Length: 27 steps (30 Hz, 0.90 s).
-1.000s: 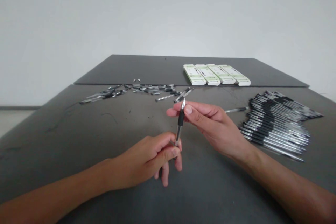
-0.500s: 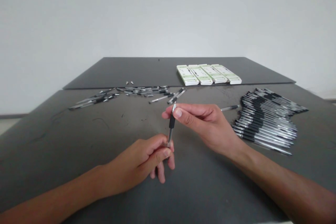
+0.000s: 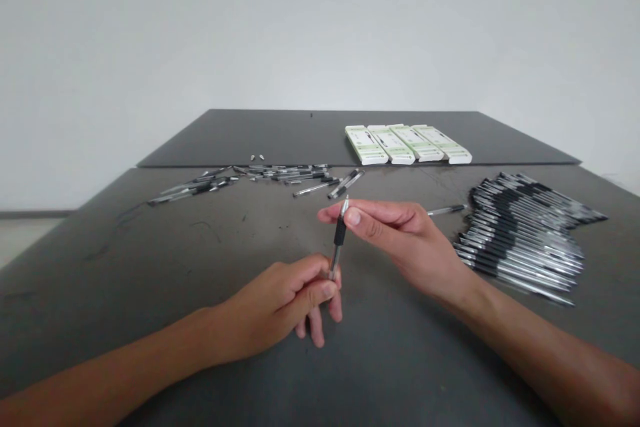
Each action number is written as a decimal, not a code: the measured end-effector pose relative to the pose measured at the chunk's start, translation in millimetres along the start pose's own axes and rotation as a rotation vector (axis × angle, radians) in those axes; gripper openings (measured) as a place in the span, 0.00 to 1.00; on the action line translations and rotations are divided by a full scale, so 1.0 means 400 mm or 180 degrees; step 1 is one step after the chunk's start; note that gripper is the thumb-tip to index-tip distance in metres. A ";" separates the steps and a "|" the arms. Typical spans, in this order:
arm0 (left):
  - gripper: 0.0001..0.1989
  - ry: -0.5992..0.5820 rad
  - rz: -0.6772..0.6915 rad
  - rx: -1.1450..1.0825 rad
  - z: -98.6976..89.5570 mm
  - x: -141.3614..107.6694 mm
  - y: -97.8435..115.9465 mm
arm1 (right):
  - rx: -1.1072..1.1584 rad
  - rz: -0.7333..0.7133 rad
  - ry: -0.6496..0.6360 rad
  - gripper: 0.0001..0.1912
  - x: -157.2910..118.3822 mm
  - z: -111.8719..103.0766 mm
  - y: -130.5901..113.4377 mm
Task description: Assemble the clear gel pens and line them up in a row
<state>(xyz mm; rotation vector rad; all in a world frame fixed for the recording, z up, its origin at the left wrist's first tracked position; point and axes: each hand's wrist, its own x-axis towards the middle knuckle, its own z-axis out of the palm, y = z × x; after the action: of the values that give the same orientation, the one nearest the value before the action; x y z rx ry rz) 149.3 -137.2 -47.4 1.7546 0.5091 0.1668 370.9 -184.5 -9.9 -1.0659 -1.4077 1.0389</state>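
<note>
A clear-barrelled pen [image 3: 339,232] with a black grip stands tilted in front of me, its metal tip pointing up. My left hand [image 3: 295,297] pinches the lower barrel between thumb and forefinger, and the other fingers hang loosely below. At the top, my right hand [image 3: 400,233] has its thumb and forefinger closed at the silvery cone of the same pen. The pen's lower end is hidden by my left hand.
Rows of pens [image 3: 530,240] lie packed together at the right, with a single pen [image 3: 447,209] beside them. Loose pen parts [image 3: 285,173] are scattered at the back left. Behind are several white-green boxes [image 3: 400,145] and two small tips [image 3: 257,157].
The view has turned slightly left, so everything sits a little further right. Both hands keep their hold on the pen, with its tip now showing more beside my right thumb.
</note>
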 end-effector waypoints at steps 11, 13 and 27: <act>0.13 0.0012 0.0004 -0.0039 0.004 0.001 0.004 | 0.0156 0.0024 0.0088 0.10 -0.001 0.009 0.000; 0.12 0.0026 0.0001 -0.0107 0.004 -0.001 0.002 | 0.0341 0.0019 0.0011 0.11 0.000 0.007 0.010; 0.22 0.0643 0.0767 -0.0732 -0.004 0.016 -0.024 | -0.0175 0.0303 0.0095 0.14 -0.003 0.015 0.035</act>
<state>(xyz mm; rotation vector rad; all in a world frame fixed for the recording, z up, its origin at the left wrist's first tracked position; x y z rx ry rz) 152.1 -131.5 -57.2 1.5766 0.4040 0.5559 366.0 -182.8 -24.4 -1.1936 -1.3796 1.0533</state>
